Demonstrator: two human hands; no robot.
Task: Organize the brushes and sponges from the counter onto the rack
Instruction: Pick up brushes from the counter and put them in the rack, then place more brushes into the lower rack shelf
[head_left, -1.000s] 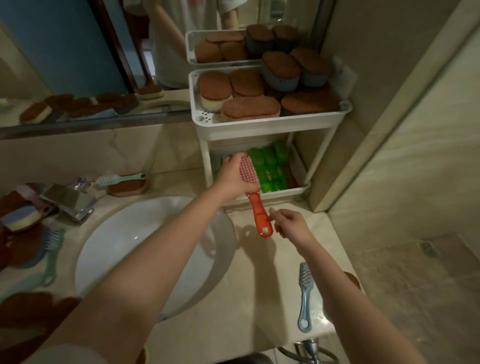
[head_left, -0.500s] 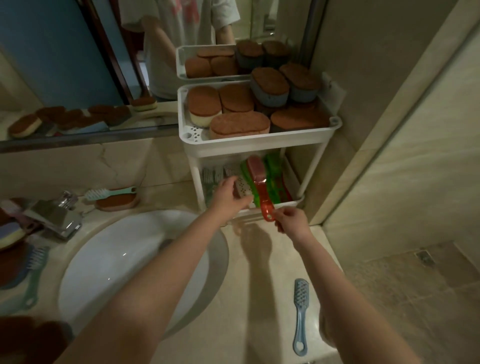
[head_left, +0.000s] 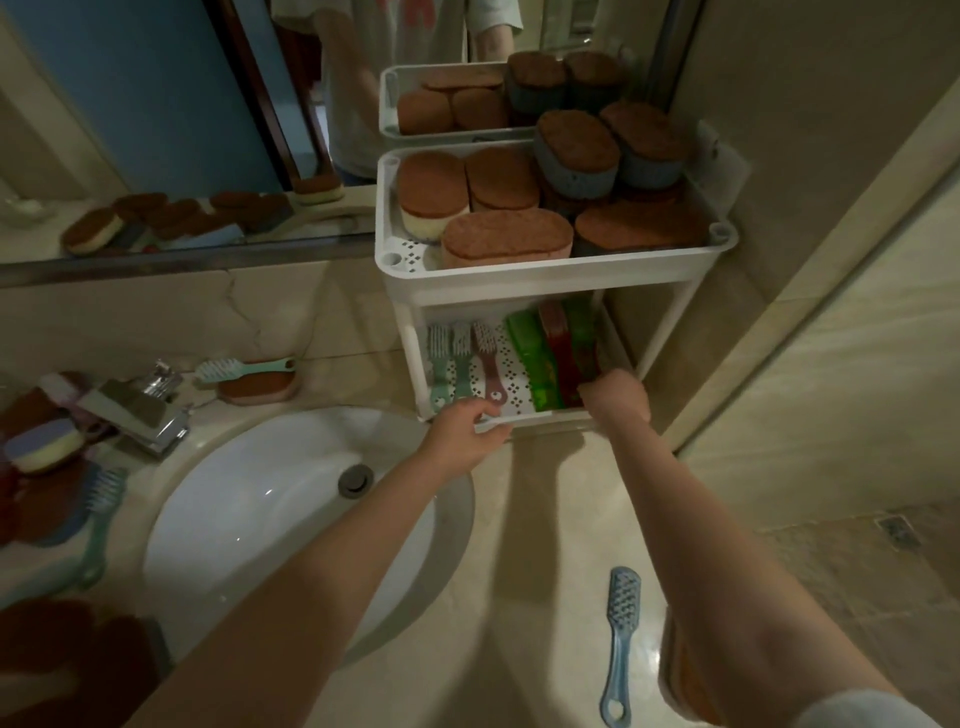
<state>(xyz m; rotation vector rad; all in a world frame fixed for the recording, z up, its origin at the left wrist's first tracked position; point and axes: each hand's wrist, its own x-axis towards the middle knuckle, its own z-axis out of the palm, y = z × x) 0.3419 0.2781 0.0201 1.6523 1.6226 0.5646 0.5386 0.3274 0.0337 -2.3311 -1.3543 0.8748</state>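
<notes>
The white two-tier rack (head_left: 561, 275) stands at the back right of the counter. Its top tier is packed with brown-topped sponges (head_left: 506, 239). In the lower tier lie three small brushes (head_left: 462, 364) on the left and green brushes (head_left: 535, 364) on the right. A red brush (head_left: 563, 353) lies between the green ones. My right hand (head_left: 615, 397) covers its handle end, fingers curled there. My left hand (head_left: 467, 431) grips the lower tier's front rim.
A blue brush (head_left: 621, 644) lies on the counter by my right forearm, with an orange sponge (head_left: 675, 670) at the edge beside it. Behind the sink (head_left: 291, 519) a teal brush (head_left: 244, 370) rests on a sponge. Left of the faucet (head_left: 140, 405) lie more sponges (head_left: 44, 447) and another brush (head_left: 101, 525).
The red brush went from above the counter into the lower tier among the green brushes. My left hand let go of its head and dropped to the tier's front rim.
</notes>
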